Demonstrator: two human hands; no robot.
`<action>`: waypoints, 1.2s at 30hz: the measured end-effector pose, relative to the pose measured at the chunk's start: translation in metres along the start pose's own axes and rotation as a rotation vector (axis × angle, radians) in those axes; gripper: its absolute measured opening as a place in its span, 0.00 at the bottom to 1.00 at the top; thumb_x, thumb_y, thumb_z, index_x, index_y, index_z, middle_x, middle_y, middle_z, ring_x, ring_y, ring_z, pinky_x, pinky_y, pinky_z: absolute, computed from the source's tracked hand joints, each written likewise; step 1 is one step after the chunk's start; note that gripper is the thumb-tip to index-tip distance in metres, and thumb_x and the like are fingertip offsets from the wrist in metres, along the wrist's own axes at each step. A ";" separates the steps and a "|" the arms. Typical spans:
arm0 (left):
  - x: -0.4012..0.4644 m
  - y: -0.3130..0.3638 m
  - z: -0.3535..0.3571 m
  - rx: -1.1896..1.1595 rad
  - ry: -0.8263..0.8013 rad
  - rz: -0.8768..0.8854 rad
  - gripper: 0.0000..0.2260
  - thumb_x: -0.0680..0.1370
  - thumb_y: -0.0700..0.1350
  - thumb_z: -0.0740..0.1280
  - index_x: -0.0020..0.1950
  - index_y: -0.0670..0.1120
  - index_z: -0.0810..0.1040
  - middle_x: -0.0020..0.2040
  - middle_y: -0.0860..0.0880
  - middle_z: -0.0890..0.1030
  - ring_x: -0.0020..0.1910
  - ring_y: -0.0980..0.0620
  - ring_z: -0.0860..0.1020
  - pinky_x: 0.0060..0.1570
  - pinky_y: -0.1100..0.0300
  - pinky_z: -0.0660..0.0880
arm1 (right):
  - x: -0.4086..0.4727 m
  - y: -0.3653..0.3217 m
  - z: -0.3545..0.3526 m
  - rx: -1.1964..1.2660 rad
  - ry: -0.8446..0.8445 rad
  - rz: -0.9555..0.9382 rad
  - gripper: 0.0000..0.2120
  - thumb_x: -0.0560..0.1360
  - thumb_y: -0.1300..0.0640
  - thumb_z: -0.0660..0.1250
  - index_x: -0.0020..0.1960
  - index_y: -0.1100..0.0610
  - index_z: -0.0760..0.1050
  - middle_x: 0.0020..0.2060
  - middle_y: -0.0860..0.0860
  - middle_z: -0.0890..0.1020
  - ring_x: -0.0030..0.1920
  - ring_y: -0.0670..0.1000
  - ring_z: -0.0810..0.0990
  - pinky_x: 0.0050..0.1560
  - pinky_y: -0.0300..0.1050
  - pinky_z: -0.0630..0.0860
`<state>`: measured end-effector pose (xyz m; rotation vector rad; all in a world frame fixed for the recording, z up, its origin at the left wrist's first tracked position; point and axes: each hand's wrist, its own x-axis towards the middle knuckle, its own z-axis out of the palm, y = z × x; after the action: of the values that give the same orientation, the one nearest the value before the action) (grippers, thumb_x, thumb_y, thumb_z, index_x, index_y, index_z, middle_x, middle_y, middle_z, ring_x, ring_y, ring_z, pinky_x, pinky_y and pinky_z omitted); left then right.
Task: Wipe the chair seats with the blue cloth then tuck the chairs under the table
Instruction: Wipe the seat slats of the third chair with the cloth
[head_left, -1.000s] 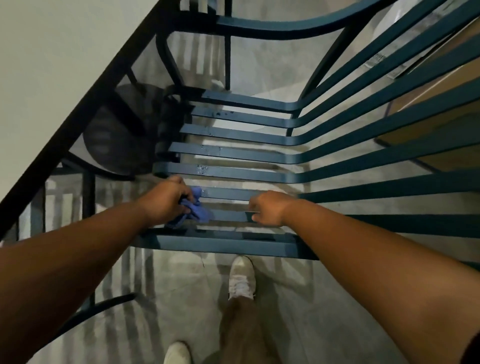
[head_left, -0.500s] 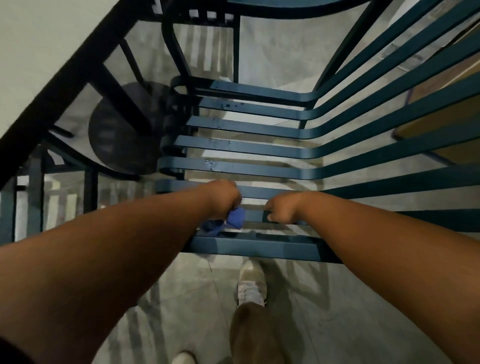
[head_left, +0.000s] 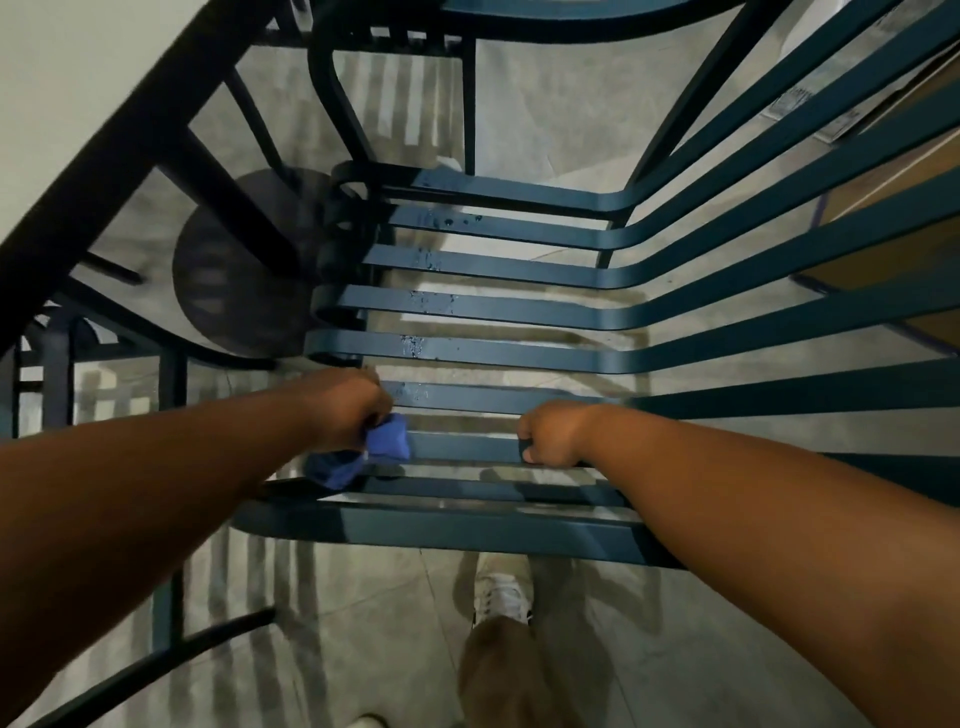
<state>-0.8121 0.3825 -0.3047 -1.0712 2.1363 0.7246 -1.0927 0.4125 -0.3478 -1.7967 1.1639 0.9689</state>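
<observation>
— Blue cloth (head_left: 363, 454) bunched in our left hand (head_left: 353, 410), fingers closed tight round it; it sits on the near slats of the chair seat (head_left: 483, 353)

— Right hand (head_left: 553, 434)?

— Fingers curled shut over a near slat, gripping the chair itself

— Progress?

— Droplets show on the farther slats, so we judge this seat part-wiped at best. The chair looks close to the table (head_left: 93, 171), perhaps partly under its edge; we cannot tell how far

— Left to do?

— Finish wiping, push this chair in. Another chair (head_left: 389, 93) stands beyond; its seat's state we cannot tell
</observation>
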 end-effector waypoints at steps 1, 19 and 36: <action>0.003 0.005 -0.001 0.013 -0.024 -0.009 0.06 0.77 0.46 0.71 0.54 0.50 0.82 0.53 0.49 0.78 0.48 0.52 0.77 0.50 0.57 0.76 | 0.001 -0.001 -0.001 -0.003 0.003 0.002 0.16 0.83 0.50 0.62 0.66 0.56 0.77 0.58 0.56 0.81 0.55 0.56 0.79 0.49 0.46 0.72; -0.004 -0.040 -0.014 -0.291 0.461 -0.179 0.07 0.72 0.42 0.75 0.42 0.50 0.78 0.46 0.49 0.73 0.43 0.50 0.72 0.42 0.56 0.66 | -0.011 0.026 -0.017 0.280 0.304 0.163 0.20 0.82 0.43 0.61 0.68 0.53 0.75 0.62 0.55 0.78 0.56 0.56 0.77 0.56 0.51 0.75; 0.089 0.076 -0.007 -0.315 0.450 0.178 0.08 0.75 0.42 0.69 0.40 0.52 0.73 0.46 0.53 0.68 0.45 0.50 0.71 0.41 0.58 0.60 | 0.008 0.032 -0.021 0.319 0.254 0.208 0.19 0.79 0.38 0.65 0.56 0.53 0.80 0.50 0.54 0.82 0.50 0.56 0.79 0.49 0.46 0.76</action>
<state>-0.9194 0.3737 -0.3511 -1.3172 2.5834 1.0057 -1.1169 0.3816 -0.3525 -1.5930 1.5918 0.6338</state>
